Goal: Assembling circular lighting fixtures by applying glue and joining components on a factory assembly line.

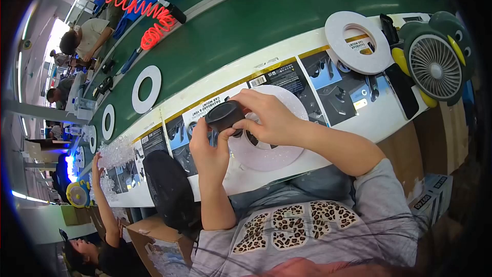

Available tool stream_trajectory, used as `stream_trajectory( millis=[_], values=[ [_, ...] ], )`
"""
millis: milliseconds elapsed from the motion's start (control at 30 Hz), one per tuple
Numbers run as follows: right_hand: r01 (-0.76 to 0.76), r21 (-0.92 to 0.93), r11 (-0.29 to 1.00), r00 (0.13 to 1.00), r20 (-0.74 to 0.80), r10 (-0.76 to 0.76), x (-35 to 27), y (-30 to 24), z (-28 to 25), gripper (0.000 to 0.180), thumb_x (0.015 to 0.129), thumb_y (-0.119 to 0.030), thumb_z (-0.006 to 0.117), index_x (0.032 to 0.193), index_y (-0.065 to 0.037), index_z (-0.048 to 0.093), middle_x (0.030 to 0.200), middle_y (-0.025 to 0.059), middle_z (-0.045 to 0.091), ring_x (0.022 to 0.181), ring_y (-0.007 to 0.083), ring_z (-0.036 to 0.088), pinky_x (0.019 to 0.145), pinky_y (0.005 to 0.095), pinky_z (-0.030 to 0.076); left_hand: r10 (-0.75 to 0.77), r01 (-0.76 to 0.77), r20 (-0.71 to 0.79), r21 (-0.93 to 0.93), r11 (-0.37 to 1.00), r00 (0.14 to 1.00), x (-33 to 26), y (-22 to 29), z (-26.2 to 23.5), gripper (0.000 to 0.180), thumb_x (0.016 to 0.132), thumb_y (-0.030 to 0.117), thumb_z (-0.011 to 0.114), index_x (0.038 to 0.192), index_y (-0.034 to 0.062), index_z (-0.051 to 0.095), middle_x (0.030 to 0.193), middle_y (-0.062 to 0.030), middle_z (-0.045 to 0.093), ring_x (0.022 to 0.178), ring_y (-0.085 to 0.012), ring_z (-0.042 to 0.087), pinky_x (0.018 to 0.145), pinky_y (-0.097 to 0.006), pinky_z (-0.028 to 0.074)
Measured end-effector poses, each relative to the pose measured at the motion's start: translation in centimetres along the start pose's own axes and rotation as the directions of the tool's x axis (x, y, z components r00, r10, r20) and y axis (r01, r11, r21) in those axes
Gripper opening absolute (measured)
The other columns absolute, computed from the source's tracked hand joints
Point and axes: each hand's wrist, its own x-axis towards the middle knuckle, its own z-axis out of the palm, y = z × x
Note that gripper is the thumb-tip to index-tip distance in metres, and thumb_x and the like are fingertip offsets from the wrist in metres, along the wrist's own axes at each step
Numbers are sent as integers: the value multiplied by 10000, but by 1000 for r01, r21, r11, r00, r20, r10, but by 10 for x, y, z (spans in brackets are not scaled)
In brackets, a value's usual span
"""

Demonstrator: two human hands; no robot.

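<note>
Left hand (207, 155) and right hand (263, 118) grip a black rounded part (223, 116) between them, by the left edge of a white ring (266, 161); beyond that ring, printed card (285, 79) bears lettering, barcode

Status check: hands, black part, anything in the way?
Left hand and right hand gripping black rounded part. White ring beneath, over printed sheets. Nothing visibly blocking the grip.
</note>
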Motion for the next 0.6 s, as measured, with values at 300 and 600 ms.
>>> stream_trajectory(
  millis=[300, 600],
  values=[
    [2, -21, 1000, 1000, -16, -2, 0, -1, 1, 399, 778, -23, 695, 1146, 26, 547, 1015, 167, 603, 877, 311, 648, 769, 362, 534, -11, 11, -26, -2, 1000, 1000, 1, 2, 2, 304, 755, 98, 784, 940, -31, 581, 782, -139, 600, 705, -254, 564, 672, -335, 466],
    [0, -26, 1000, 1000, -17, 0, -1, 1, 2, 394, 775, -26, 699, 1136, 26, 548, 1011, 164, 601, 870, 304, 648, 769, 360, 529, -23, 23, -21, -10, 1000, 1000, 0, 1, 2, 315, 756, 114, 790, 936, -31, 576, 783, -135, 604, 701, -255, 564, 664, -333, 464]
  ],
)
